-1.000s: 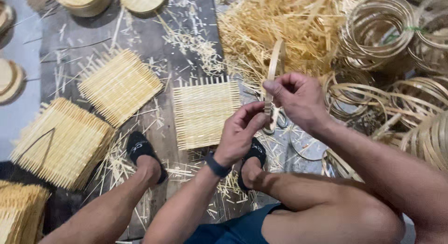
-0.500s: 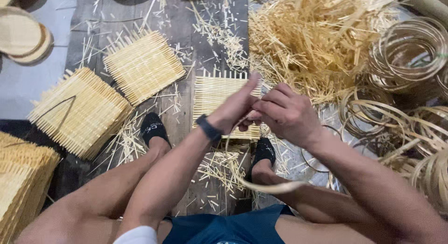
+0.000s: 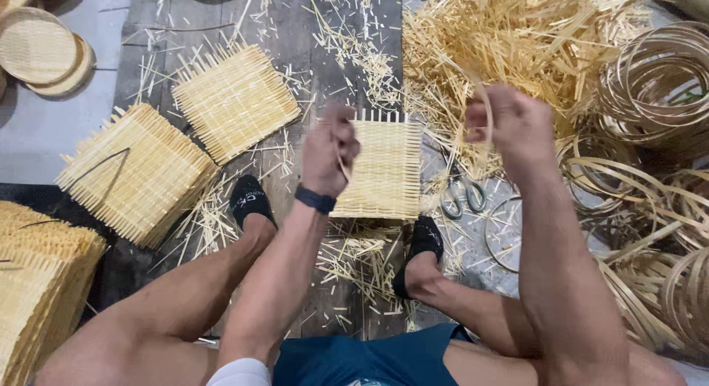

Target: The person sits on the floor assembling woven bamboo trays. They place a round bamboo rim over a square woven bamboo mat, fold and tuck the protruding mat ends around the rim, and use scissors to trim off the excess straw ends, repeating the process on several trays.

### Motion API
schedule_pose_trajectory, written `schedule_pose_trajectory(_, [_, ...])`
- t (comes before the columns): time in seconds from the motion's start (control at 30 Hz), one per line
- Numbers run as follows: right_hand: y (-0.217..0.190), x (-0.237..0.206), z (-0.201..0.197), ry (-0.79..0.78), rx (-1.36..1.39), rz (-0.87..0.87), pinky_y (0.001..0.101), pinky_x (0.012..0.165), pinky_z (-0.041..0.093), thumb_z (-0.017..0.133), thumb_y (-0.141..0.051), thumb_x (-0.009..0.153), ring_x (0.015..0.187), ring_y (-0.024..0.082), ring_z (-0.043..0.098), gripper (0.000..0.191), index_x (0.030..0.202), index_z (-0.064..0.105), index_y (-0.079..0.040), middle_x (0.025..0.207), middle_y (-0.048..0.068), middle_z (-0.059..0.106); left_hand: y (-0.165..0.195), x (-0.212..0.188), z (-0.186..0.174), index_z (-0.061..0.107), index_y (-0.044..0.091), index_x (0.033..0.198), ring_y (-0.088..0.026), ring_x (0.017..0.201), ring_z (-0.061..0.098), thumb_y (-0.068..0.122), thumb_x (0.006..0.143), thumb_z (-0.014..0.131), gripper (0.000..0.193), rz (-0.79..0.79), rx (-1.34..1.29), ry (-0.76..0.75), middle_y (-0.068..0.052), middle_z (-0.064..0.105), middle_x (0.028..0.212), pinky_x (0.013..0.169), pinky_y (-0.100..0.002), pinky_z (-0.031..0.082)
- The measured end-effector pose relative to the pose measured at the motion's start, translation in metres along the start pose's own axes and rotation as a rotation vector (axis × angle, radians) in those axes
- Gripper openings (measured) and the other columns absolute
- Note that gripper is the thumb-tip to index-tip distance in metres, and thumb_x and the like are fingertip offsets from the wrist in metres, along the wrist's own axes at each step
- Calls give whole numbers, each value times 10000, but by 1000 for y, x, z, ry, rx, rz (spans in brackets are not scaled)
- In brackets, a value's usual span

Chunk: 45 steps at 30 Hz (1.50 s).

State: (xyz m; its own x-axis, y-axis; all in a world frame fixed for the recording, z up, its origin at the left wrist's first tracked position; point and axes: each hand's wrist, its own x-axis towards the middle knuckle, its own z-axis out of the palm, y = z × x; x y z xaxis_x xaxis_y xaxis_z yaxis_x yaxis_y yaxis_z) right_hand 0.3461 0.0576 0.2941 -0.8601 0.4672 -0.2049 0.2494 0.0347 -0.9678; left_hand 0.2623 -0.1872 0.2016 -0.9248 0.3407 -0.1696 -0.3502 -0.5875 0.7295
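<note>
Head view: my left grip (image 3: 330, 151) and right grip (image 3: 509, 124) each clench an end of a thin bamboo strip (image 3: 481, 98), held mid-frame above the woven mat (image 3: 384, 172). I judge steady, even tension keeps it from snapping.

— What lies between the two hands?

— A woven mat (image 3: 384, 168) on the floor (image 3: 44, 142), mid-frame, with scissors (image 3: 459, 194) just to its right.

— And to the left?

— Another woven mat (image 3: 235, 99) in the upper middle-left, a stack of mats (image 3: 136, 172) below it, a second stack (image 3: 40, 282) at the lower left edge.

— The right side?

— A heap of strips (image 3: 517, 46) at the upper right, coiled hoops (image 3: 653, 83) along the right edge.

— The top left corner?

— Round trays (image 3: 40, 50).
</note>
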Motion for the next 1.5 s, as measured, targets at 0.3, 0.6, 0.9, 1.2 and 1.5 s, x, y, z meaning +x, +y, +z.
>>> schedule_pose_trajectory(0.3, [102, 22, -7, -458, 703, 135, 225, 447, 339, 659, -437, 1042, 499, 71, 397, 434, 874, 686, -38, 562, -40, 429, 28, 27, -26, 581, 109, 706, -68, 399, 323, 320, 992, 658, 363, -449, 115, -47, 63, 387, 497, 361, -232, 242])
schedule_pose_trajectory(0.6, [109, 11, 11, -284, 600, 178, 306, 640, 603, 600, -382, 958, 647, 152, 645, 413, 1008, 667, 23, 721, 36, 639, 27, 24, -47, 600, 100, 747, -66, 426, 337, 355, 980, 670, 352, -304, -167, 108, 53, 414, 527, 374, -232, 248])
schedule_pose_trajectory(0.9, [210, 56, 54, 11, -83, 128, 320, 644, 603, 758, -145, 878, 698, 153, 692, 236, 1063, 766, 2, 852, 78, 749, -75, 41, -156, 785, 53, 1013, -87, 685, 682, 165, 869, 799, 183, 190, 786, 419, -24, 764, 832, 589, -236, 559])
schedule_pose_trajectory(1.2, [284, 78, 80, 95, -544, -129, 334, 797, 582, 771, -139, 869, 794, 217, 746, 211, 1042, 791, -20, 894, 161, 770, -102, 57, -204, 805, 55, 922, -174, 714, 763, 117, 679, 863, 257, -82, 1146, 442, -99, 795, 804, 718, -302, 609])
schedule_pose_trajectory(1.5, [294, 70, 78, 88, -521, -105, 326, 738, 578, 803, -151, 847, 723, 208, 747, 185, 989, 797, -33, 823, 149, 767, -99, 53, -201, 808, 85, 876, -159, 712, 757, 109, 609, 894, 282, -47, 1296, 520, -77, 786, 793, 715, -290, 602])
